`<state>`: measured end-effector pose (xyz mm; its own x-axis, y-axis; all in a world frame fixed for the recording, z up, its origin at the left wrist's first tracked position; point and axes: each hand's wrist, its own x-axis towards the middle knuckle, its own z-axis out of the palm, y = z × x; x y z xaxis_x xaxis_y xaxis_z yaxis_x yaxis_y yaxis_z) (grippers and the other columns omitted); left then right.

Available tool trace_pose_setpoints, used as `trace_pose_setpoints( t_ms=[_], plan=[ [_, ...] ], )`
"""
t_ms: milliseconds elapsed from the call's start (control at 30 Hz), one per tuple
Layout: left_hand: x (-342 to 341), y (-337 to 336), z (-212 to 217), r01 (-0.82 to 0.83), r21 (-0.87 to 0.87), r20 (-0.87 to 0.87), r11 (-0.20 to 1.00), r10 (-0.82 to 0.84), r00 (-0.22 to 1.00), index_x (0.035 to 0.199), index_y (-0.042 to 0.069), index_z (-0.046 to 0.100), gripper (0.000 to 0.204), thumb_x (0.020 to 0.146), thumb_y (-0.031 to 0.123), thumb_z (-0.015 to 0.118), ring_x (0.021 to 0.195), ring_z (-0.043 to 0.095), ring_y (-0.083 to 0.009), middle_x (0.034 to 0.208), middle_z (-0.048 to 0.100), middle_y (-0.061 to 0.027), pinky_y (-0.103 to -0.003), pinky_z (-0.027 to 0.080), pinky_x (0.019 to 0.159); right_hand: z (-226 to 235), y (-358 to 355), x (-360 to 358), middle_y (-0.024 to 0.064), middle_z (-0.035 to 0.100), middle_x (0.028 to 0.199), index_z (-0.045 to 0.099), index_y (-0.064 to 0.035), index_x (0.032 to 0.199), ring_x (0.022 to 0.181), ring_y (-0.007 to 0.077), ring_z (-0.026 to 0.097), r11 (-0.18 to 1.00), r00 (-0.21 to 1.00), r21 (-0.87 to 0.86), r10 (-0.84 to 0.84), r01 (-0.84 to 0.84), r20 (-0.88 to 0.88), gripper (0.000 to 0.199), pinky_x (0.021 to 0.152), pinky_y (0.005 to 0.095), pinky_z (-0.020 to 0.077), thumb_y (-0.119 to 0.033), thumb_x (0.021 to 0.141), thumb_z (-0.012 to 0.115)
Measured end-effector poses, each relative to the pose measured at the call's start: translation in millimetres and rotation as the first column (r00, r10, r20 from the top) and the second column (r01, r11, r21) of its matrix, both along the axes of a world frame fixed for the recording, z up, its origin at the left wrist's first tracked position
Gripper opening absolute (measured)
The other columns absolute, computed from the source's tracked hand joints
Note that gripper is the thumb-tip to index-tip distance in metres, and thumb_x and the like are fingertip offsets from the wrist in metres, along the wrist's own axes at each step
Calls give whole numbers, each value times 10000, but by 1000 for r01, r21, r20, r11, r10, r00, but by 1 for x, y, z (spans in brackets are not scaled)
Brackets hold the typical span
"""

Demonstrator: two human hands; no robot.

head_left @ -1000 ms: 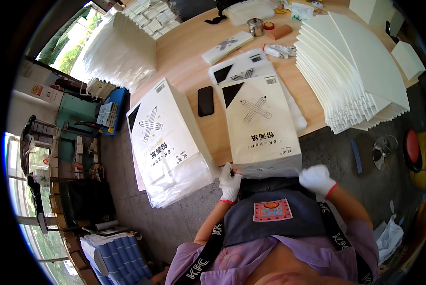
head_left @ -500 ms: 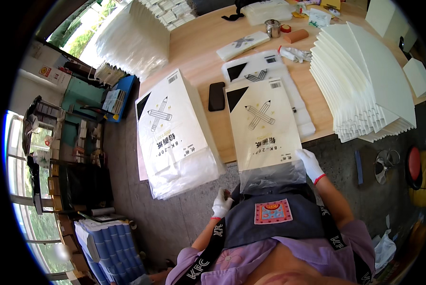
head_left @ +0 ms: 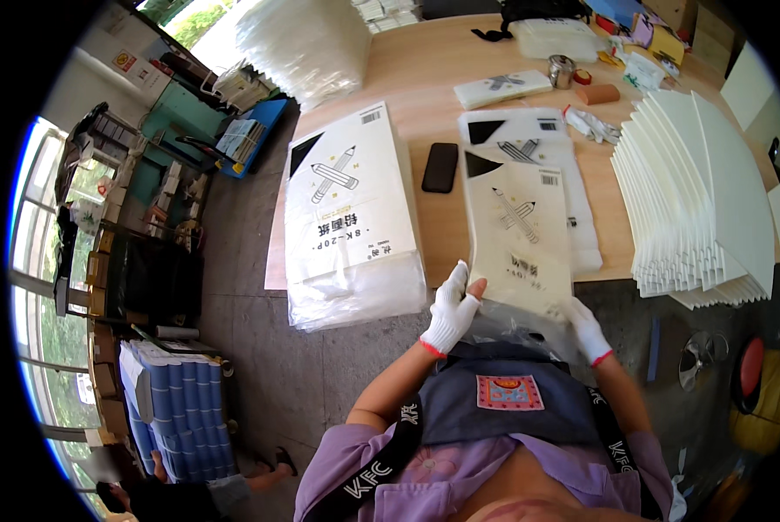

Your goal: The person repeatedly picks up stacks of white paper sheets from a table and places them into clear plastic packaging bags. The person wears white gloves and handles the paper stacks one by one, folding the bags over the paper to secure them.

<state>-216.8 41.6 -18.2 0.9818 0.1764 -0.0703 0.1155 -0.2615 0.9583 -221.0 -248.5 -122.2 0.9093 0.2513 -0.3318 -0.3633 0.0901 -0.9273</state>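
2 gloved hands flank a plastic-sleeved paper packet [head_left: 525,239] printed with crossed pencils. The left hand [head_left: 450,313] has its thumb spread from its fingers, close by the packet's left edge; whether they touch, I cannot tell. The right hand [head_left: 588,331] is nearer, against the lower right edge, but whether it pinches the plastic is unclear. The packet lies between and beyond both hands, its long axis running away from the body and its clear end toward the apron [head_left: 449,383].

Farther from the grip, another sleeved packet [head_left: 586,226] is partly covered. Left of the hands are a black phone [head_left: 440,167] and a thick pile of sleeved packets [head_left: 351,200].

The right fingertips and the held-out print are blurred, and any fingers underneath are hidden. Far ahead to the left, a stack of clear plastic sleeves [head_left: 303,52] is cut off by the upper edge.
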Motion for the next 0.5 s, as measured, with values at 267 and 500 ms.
trace_pose_setpoints(
  t_ms=[267,500],
  plan=[
    [-24,131,115,-352,-115,322,929,370,872,1139,-14,569,242,950,135,551,581,524,-69,847,584,-34,-204,408,520,54,172,105,95,621,1090,581,-12,1177,1008,170,566,969,894,17,220,-247,390,359,836,333,453,-277,934,568],
    [-20,236,72,-309,857,4,413,594,805,1318,99,528,395,955,249,483,871,566,-111,1035,641,-70,-228,421,766,132,259,127,113,613,594,558,-19,899,624,279,628,634,734,-760,582,-141,350,587,560,394,477,-603,870,507]
  ],
)
